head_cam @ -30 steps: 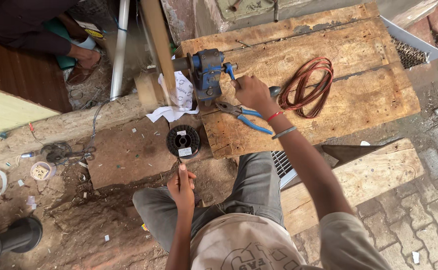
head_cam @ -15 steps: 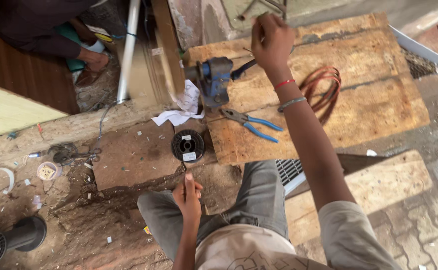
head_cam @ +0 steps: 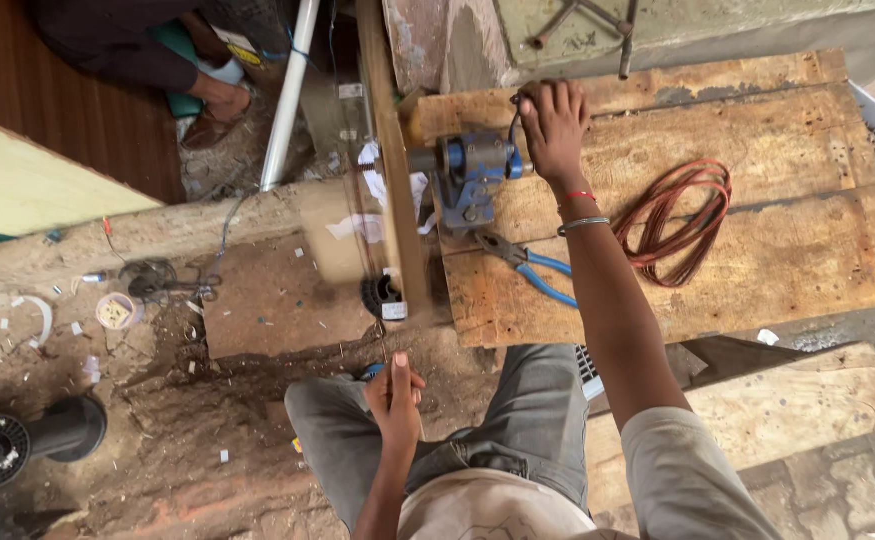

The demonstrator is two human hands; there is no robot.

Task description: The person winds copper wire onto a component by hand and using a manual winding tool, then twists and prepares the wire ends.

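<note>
Under the right hand (head_cam: 554, 125) fingers – curled round its handle – sits a blue winder (head_cam: 472, 178) on the board; looks heavy, stiff. L hand (head_cam: 394, 392) pinches thin wire – bendy, prob. easy to snap.

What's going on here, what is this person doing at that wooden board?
A person sits at a worn wooden board on the ground. Their right hand grips the handle of a small blue hand-cranked machine fixed at the board's edge. Their left hand is held near their lap, pinching what looks like a thin wire. Blue-handled pliers and a coil of red cable lie on the board; a black spool sits below.
</note>
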